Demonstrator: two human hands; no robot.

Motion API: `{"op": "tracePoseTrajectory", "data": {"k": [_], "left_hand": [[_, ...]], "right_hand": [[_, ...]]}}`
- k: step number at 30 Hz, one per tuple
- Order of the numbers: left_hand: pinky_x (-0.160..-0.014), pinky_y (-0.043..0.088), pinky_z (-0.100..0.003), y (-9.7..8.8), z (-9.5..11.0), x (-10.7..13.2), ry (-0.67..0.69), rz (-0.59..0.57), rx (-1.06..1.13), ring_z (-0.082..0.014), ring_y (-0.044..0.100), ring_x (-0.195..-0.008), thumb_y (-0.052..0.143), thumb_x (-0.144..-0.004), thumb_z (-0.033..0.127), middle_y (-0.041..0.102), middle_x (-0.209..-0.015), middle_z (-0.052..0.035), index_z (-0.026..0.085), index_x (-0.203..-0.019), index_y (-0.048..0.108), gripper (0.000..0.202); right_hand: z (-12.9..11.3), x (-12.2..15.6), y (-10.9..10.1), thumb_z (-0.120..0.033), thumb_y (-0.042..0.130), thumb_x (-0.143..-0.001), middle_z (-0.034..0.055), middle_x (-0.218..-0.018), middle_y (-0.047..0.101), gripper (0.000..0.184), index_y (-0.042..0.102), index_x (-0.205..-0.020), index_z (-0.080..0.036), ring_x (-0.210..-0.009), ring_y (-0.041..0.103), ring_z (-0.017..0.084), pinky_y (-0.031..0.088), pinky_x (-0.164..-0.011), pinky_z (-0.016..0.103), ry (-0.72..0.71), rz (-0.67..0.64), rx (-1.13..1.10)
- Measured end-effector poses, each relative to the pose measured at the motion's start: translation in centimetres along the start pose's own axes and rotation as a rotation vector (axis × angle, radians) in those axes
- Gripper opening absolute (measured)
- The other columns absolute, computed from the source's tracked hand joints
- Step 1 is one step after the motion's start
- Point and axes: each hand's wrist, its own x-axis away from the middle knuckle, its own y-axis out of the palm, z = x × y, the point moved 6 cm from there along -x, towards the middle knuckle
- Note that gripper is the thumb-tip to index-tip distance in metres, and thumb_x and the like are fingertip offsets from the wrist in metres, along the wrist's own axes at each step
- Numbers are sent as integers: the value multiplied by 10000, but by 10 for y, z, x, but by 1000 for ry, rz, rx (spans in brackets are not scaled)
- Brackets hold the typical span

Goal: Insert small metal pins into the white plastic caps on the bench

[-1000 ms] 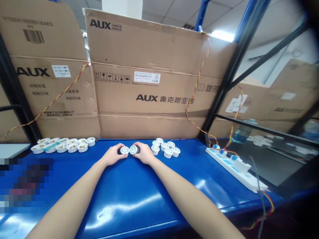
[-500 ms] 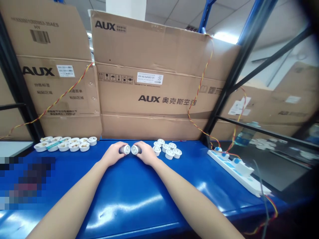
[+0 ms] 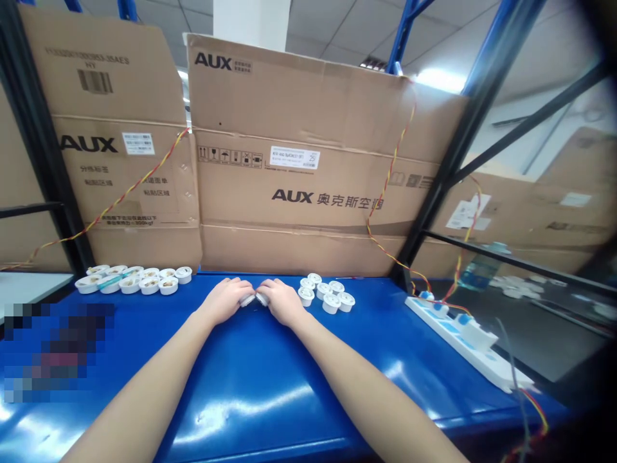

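Note:
Near the back middle of the blue table, my left hand (image 3: 230,299) is closed around a small white round plastic piece (image 3: 247,299). Close beside it, my right hand (image 3: 277,298) grips a second white round piece (image 3: 261,299). Both pieces tilt downward and sit mostly under my fingers, so only their pale edges show. The hands nearly meet at the fingertips. Just right of my right hand stands a cluster of several similar white round pieces (image 3: 331,302), with small marks on their tops.
Rows of several open white cups (image 3: 150,284) with yellowish bits inside stand at the back left, a teal strip across some. Cardboard sheets (image 3: 299,244) wall the back. A white power strip (image 3: 472,344) with plugs and twisted wires lies right. A blurred patch covers the left.
Both hands have turned the white pieces over: their round faces pointed toward me before and now tip downward, mostly hidden by my fingers. The view has shifted slightly.

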Motion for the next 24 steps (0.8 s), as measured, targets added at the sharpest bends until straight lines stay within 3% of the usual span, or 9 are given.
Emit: {"op": "tracePoseTrajectory", "data": {"k": [3,6,11,14,16,20,22,24], "left_hand": [[-883,415,-328,0,-3,1,-57,15,42,-204,571,-1014,505,-787,107,662,-1105,8,288,-1021,636,324],[-876,431,-318,4,-17,6,-209,71,148,-217,580,-1014,557,-737,137,665,-1113,1,282,-1050,620,350],[-855,456,-336,26,-46,17,-473,92,298,-260,604,-1019,592,-774,416,671,-1094,-61,238,-1104,598,375],[-820,464,-344,29,-55,19,-531,152,274,-276,608,-1008,627,-731,498,662,-1079,-95,205,-1083,584,460],[-719,473,-316,26,-57,21,-573,189,255,-250,634,-875,646,-693,542,675,-952,-67,200,-1024,582,480],[-573,417,-259,22,-45,19,-492,69,277,-170,593,-609,540,-772,566,634,-631,-1,208,-667,591,376],[-586,425,-264,22,-37,17,-421,4,270,-173,601,-613,528,-796,515,648,-621,-9,209,-598,599,371],[-663,463,-294,21,-34,16,-382,1,246,-205,637,-713,534,-804,463,697,-728,-22,228,-670,663,300]], "right_hand": [[2,0,0,-136,470,-863,24,-1125,614,291,615,-1081,-263,-973,522,188,399,-823,274,38,1,-16],[13,2,5,-222,565,-826,30,-1120,622,313,570,-1136,-263,-1013,540,204,388,-842,283,172,12,-91],[33,8,25,-497,547,-837,124,-1095,628,561,443,-1298,-194,-1029,578,266,396,-831,331,429,-24,-202],[36,8,27,-448,591,-805,158,-1162,592,616,414,-1318,-156,-1067,559,273,396,-839,335,439,-1,-199],[37,6,19,-367,626,-771,127,-1145,598,523,478,-1233,-173,-1022,568,248,404,-804,313,439,68,-188],[34,4,8,-293,572,-811,45,-839,669,125,633,-878,-207,-770,601,190,398,-674,272,418,86,-186],[30,4,8,-321,532,-850,43,-750,679,200,664,-748,-211,-722,611,189,403,-662,273,371,41,-192],[26,4,11,-361,514,-868,49,-805,708,248,703,-779,-228,-784,635,210,428,-715,290,319,13,-205]]}}
